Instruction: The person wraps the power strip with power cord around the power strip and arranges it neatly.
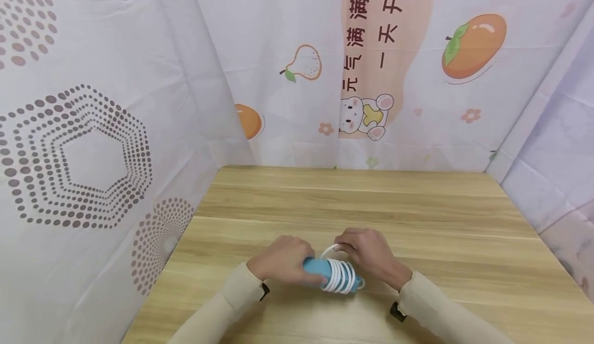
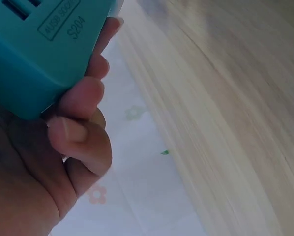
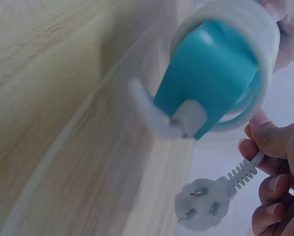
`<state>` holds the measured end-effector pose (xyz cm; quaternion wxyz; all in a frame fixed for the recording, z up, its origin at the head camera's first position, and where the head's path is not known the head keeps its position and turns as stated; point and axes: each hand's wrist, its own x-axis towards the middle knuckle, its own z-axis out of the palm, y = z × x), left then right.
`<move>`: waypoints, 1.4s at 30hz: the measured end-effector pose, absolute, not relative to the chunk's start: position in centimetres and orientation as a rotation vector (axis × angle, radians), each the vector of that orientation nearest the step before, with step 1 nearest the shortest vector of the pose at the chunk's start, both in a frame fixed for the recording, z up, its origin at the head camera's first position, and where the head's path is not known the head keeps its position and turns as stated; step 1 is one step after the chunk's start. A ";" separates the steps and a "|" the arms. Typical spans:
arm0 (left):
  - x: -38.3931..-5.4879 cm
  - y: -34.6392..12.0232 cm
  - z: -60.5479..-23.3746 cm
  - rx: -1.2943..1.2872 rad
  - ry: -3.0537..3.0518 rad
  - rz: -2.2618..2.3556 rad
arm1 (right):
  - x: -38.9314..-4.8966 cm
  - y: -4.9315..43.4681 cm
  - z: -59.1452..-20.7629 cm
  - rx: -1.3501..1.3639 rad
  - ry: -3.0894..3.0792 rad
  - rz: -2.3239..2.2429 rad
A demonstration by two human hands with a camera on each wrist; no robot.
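Observation:
My left hand (image 1: pixel 285 259) grips the body of a blue power strip (image 1: pixel 317 267), marked "4USB SOCKET S204" in the left wrist view. Several turns of white cord (image 1: pixel 341 277) are wound round the strip's right part. Between thumb and fingers, my right hand (image 1: pixel 368 251) pinches the cord close to its plug end. The white three-pin plug (image 3: pixel 202 204) hangs out below those fingers in the right wrist view. There the cord also leaves the end face of the strip (image 3: pixel 211 69) through a pale collar (image 3: pixel 190 118).
A wooden table (image 1: pixel 417 210) lies under both hands. White printed curtains (image 1: pixel 287 19) hang behind it and along the left side (image 1: pixel 93 158). Each wrist carries a dark strap below a light sleeve (image 1: pixel 445 308).

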<state>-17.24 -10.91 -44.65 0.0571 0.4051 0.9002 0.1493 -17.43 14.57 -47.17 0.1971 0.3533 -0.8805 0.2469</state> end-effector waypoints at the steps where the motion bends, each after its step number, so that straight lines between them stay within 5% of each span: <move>1: -17.3 -10.9 -44.7 1.223 2.742 0.439 | -17.4 14.5 -47.1 0.987 -2.463 0.689; 42: -18.7 -10.5 -46.1 0.896 3.425 0.251 | -15.6 11.7 -44.3 0.794 -2.603 0.918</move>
